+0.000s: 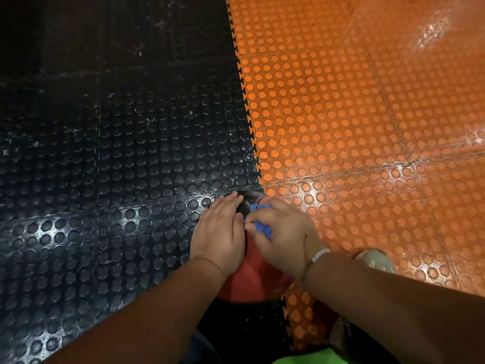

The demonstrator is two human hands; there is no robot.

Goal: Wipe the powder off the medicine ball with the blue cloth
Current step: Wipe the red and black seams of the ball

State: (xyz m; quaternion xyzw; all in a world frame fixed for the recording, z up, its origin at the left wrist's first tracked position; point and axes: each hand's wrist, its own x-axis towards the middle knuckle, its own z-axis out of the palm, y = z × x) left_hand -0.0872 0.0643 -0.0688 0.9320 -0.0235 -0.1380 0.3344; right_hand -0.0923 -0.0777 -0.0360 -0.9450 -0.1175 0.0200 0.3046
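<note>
On studded black-and-orange rubber floor tiles (367,127), a red-and-black medicine ball (252,279) sits directly beneath both hands. The left hand (219,232) lies flat, fingers straight, on its left side. Just beside it, the right hand (283,232) bunches a crumpled blue cloth (262,228) against the crown.

One head-worn wide-angle camera looks forward and steeply down. Black studded tiles (105,153) fill the frame's left, orange tiles (367,127) its right. It sits close above the left hand (219,229) and right hand (282,232) — both at lower centre.
</note>
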